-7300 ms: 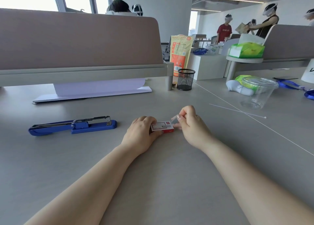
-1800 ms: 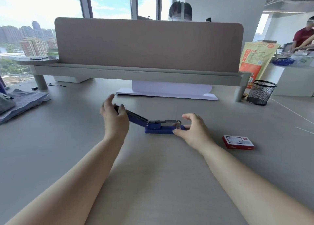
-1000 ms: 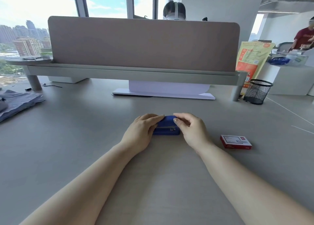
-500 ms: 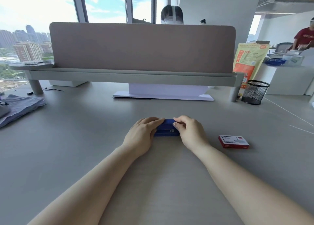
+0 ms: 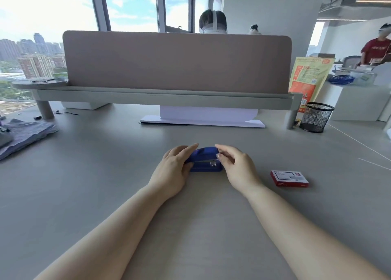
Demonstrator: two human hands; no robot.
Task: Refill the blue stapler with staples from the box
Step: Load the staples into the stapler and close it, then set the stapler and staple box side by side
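The blue stapler [image 5: 206,160] lies on the grey desk in the middle of the view, its top arm folded down with a thin gap above the base. My left hand [image 5: 174,167] covers its left end, fingers laid over the top. My right hand [image 5: 238,166] holds its right end, thumb at the front edge. The red and white staple box [image 5: 289,178] lies shut on the desk to the right of my right hand, apart from it.
A brown desk divider [image 5: 175,61] on a grey shelf runs across the back, with a white stand [image 5: 203,118] under it. A black mesh cup [image 5: 316,117] and an orange bag [image 5: 307,78] stand at the back right. Folded cloth [image 5: 23,134] lies far left.
Earlier the staple box was in my hands and the stapler lay open. The stapler's arm then swung shut under both hands. Over the last half second the hands barely moved.
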